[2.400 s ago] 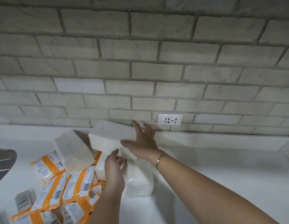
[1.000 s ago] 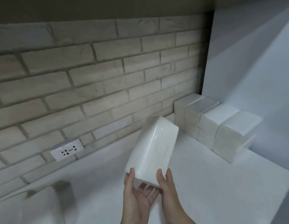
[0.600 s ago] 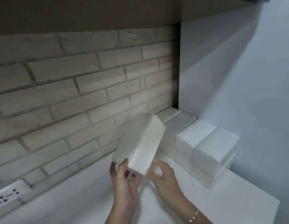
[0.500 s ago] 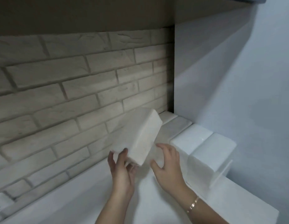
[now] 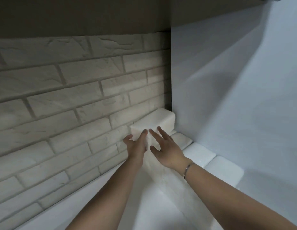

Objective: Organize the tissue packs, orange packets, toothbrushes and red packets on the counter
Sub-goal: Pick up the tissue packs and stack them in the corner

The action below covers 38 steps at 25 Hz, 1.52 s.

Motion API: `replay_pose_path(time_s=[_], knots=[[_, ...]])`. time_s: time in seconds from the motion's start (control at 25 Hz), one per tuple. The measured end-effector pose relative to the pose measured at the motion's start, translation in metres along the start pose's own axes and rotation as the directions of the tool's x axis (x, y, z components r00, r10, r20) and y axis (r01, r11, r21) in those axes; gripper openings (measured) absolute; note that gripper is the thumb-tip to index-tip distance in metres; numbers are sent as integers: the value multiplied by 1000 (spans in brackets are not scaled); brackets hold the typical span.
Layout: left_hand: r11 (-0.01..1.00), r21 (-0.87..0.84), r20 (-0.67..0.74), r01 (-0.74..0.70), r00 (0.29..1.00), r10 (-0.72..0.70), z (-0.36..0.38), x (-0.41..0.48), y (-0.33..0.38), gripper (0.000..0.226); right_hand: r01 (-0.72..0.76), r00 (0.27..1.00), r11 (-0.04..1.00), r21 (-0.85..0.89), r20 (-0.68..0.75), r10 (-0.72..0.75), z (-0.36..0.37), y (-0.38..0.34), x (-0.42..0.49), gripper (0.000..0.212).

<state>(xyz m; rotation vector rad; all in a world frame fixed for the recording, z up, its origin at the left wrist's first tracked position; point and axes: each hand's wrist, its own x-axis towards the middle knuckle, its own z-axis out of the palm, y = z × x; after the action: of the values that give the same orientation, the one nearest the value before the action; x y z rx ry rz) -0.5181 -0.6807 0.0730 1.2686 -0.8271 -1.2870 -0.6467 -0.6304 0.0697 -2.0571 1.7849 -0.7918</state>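
Note:
A white tissue pack (image 5: pixel 155 119) lies in the back right corner, on top of a row of other tissue packs (image 5: pixel 200 151) that runs along the side panel. My left hand (image 5: pixel 136 145) touches the near end of the top pack with straight fingers. My right hand (image 5: pixel 166 151) is beside it, fingers spread, its fingertips at the same end of the pack. Neither hand grips anything. No orange packets, toothbrushes or red packets are in view.
The white counter (image 5: pixel 152 211) meets a pale brick wall (image 5: pixel 69 100) at the back and a white side panel (image 5: pixel 235 105) on the right. A dark cabinet underside (image 5: pixel 78 15) hangs above.
The pack that both hands carried has been set down on top of the row in the corner. My fingers have let go of it and straightened against its near end.

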Motion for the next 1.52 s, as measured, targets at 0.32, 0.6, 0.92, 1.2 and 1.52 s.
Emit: replay_pose_path(time_s=[0.32,0.6,0.92,1.2,1.52], knots=[[982,187,-23,-8,1000,12,30,23,-15,58,-32,988,997,-74,148,43,-4,18,24,71],[963,267,166,37,983,-83,3,20,-7,57,-95,985,996,3,145,93,4,34,6,63],[842,539,357,-9,908,-219,-62,-17,-30,44,-93,995,982,165,-8,96,-9,9,-47,49],[906,422,331,33,925,-187,-147,-104,-63,39,-145,980,947,287,-92,178,18,-37,-120,38],[967,230,112,107,985,-135,-292,-182,-70,46,-261,955,793,550,29,295,92,-129,-207,25]])
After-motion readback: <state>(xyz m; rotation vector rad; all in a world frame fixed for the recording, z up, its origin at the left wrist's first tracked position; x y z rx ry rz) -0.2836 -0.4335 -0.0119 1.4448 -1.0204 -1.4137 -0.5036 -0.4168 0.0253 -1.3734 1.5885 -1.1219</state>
